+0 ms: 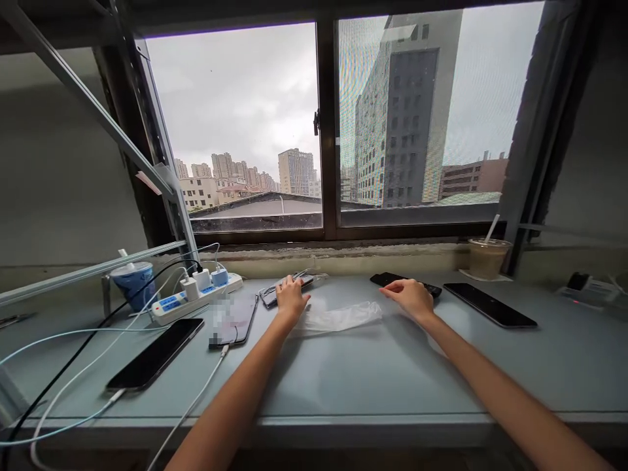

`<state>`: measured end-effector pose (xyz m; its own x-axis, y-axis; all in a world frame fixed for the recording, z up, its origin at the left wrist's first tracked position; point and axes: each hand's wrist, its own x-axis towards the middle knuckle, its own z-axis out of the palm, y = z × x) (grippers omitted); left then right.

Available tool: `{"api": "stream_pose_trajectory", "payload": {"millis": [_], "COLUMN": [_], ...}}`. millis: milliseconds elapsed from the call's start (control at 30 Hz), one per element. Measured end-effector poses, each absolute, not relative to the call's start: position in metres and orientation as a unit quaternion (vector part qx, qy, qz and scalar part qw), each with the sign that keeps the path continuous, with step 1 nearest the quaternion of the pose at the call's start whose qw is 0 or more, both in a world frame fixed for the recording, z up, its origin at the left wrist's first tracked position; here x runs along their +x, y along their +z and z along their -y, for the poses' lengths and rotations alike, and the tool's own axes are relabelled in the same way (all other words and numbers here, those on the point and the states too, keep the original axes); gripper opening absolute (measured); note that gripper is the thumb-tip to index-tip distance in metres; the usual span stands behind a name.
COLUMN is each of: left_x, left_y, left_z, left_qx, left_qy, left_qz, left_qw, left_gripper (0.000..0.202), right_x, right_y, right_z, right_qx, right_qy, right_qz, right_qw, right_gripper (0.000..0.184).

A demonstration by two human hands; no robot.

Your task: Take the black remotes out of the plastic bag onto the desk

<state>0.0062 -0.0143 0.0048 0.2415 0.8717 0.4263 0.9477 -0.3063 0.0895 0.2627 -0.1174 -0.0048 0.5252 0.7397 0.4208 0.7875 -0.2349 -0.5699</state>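
Observation:
My left hand (290,297) lies on the grey desk (343,373) with its fingers stretched onto a dark phone (271,294) near the window sill. My right hand (411,296) rests flat, fingers reaching a black phone (380,279) at the back of the desk. Between the two hands lies a crumpled clear plastic bag (341,316). Neither hand grips anything.
Left on the desk are a white power strip (169,307) with chargers, two phones (156,353) (235,320) on white cables and a blue cup (132,282). Right lie another black phone (489,305) and an iced drink with a straw (487,256). A window stands behind.

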Motion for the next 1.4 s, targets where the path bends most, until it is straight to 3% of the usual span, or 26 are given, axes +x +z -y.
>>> {"api": "stream_pose_trajectory", "payload": {"millis": [100, 200, 367, 667, 1000, 1400], "left_x": [0.006, 0.006, 0.007, 0.005, 0.001, 0.002], "left_y": [0.004, 0.007, 0.012, 0.013, 0.003, 0.002], "left_z": [0.014, 0.016, 0.019, 0.018, 0.010, 0.011], "left_qx": [-0.781, -0.783, -0.785, -0.788, -0.766, -0.792], "left_qy": [-0.179, -0.181, -0.216, -0.193, -0.169, -0.110], "left_qz": [0.592, 0.589, 0.576, 0.579, 0.616, 0.593], "left_qw": [0.091, 0.085, 0.077, 0.082, 0.075, 0.093], "left_gripper": [0.039, 0.028, 0.030, 0.008, 0.038, 0.033], "right_x": [0.261, 0.260, 0.261, 0.261, 0.259, 0.258], "right_y": [-0.004, -0.004, -0.007, -0.008, -0.009, -0.011], "right_z": [0.118, 0.117, 0.115, 0.116, 0.116, 0.114], "right_qx": [-0.789, -0.780, -0.746, -0.731, -0.736, -0.741], "right_qy": [-0.044, -0.039, -0.019, -0.024, -0.020, -0.042], "right_qz": [0.486, 0.500, 0.510, 0.531, 0.542, 0.542], "right_qw": [0.373, 0.374, 0.428, 0.427, 0.405, 0.393], "right_gripper": [0.032, 0.043, 0.051, 0.021, 0.019, 0.023]}}
